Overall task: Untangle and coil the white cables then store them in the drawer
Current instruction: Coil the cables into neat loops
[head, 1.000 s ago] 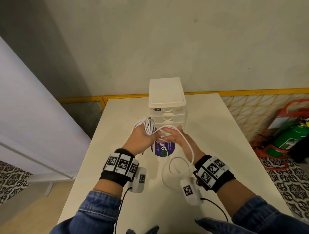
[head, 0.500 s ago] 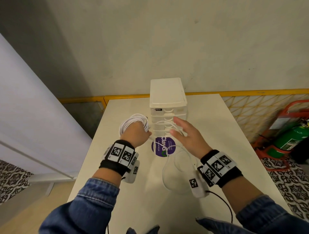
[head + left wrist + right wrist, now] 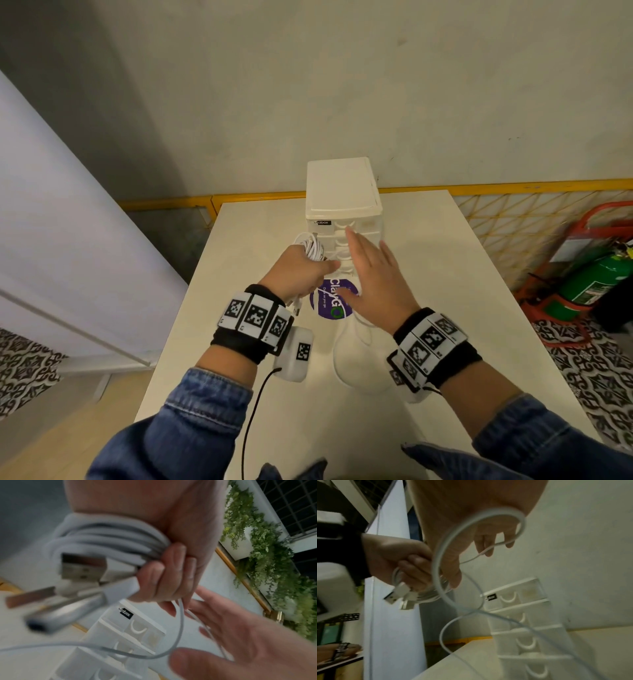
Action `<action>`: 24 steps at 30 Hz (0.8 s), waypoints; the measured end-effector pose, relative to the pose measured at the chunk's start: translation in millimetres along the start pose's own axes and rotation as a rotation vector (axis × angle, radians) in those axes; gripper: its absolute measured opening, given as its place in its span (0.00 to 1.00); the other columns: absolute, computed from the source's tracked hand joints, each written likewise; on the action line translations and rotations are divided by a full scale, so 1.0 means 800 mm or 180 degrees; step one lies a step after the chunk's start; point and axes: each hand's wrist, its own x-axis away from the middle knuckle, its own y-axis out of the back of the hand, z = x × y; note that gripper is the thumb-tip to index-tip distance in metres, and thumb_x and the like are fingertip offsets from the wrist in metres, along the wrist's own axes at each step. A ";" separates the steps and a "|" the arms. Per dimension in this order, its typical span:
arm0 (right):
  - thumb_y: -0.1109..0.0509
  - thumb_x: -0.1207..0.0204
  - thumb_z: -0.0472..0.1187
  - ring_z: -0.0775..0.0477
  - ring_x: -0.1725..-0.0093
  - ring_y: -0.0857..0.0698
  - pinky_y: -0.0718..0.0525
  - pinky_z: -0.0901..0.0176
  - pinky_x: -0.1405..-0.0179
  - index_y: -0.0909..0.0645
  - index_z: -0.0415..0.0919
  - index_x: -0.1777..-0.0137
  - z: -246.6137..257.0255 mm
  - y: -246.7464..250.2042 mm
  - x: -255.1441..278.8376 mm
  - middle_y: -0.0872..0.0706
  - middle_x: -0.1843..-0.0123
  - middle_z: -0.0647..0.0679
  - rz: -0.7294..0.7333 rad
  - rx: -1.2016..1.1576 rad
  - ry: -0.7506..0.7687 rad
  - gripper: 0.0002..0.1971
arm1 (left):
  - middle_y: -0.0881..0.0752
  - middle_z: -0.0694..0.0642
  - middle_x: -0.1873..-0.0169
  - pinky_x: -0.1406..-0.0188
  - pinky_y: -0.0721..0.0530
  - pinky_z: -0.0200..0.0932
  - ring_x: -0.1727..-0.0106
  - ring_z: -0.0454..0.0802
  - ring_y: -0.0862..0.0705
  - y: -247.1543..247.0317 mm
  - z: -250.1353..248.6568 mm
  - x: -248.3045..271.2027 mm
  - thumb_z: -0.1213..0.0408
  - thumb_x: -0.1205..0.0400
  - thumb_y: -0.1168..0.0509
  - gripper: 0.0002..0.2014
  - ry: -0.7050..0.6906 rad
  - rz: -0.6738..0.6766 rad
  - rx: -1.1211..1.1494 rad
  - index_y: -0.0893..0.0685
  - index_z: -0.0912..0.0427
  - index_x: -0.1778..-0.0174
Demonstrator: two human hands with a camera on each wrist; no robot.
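My left hand (image 3: pixel 301 270) grips a coil of white cable (image 3: pixel 312 247) just left of the small white drawer unit (image 3: pixel 342 192). The left wrist view shows its fingers (image 3: pixel 163 574) curled round the coil (image 3: pixel 106 536), with a USB plug (image 3: pixel 82 566) sticking out. My right hand (image 3: pixel 373 281) is spread flat in front of the drawer fronts, fingers straight. A loose stretch of the cable (image 3: pixel 488 515) curves under its palm (image 3: pixel 471 507) and past its fingertips. The tail of the cable (image 3: pixel 337 359) lies in a loop on the table below my right wrist. All drawers look closed.
The drawer unit stands at the far middle of a cream table (image 3: pixel 462 308), and a purple round sticker (image 3: pixel 329 301) lies in front of it. A green fire extinguisher (image 3: pixel 596 281) in a red stand sits on the floor to the right. A pale wall panel is to the left.
My hands were together at the cable, then parted. The left hand has carried the coil back right beside the drawers. The right hand has opened and reached up to the drawer fronts.
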 end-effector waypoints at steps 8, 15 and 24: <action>0.42 0.29 0.28 0.39 0.52 0.16 0.20 0.50 0.47 0.17 0.39 0.50 -0.011 0.013 -0.016 0.11 0.53 0.42 -0.0655 -0.0925 -0.0089 0.15 | 0.29 0.55 0.84 0.85 0.37 0.35 0.87 0.46 0.35 -0.005 -0.008 0.026 0.62 0.26 0.27 0.15 -0.0247 0.0528 -0.0116 0.25 0.60 0.73; 0.43 0.24 0.24 0.73 0.49 0.22 0.28 0.80 0.48 0.21 0.39 0.46 -0.015 0.035 -0.037 0.22 0.49 0.51 -0.0380 -0.1512 0.0242 0.15 | 0.31 0.52 0.89 0.83 0.36 0.37 0.87 0.48 0.37 -0.018 -0.017 0.043 0.61 0.19 0.34 0.24 -0.0351 0.1417 0.0216 0.31 0.58 0.82; 0.37 0.21 0.36 0.62 0.64 0.18 0.20 0.69 0.59 0.24 0.45 0.56 0.013 0.014 -0.050 0.15 0.66 0.59 -0.0107 -0.2583 -0.0406 0.04 | 0.34 0.48 0.88 0.89 0.36 0.31 0.90 0.41 0.34 -0.006 -0.039 0.042 0.54 0.18 0.36 0.14 -0.1199 0.2836 0.3157 0.20 0.60 0.62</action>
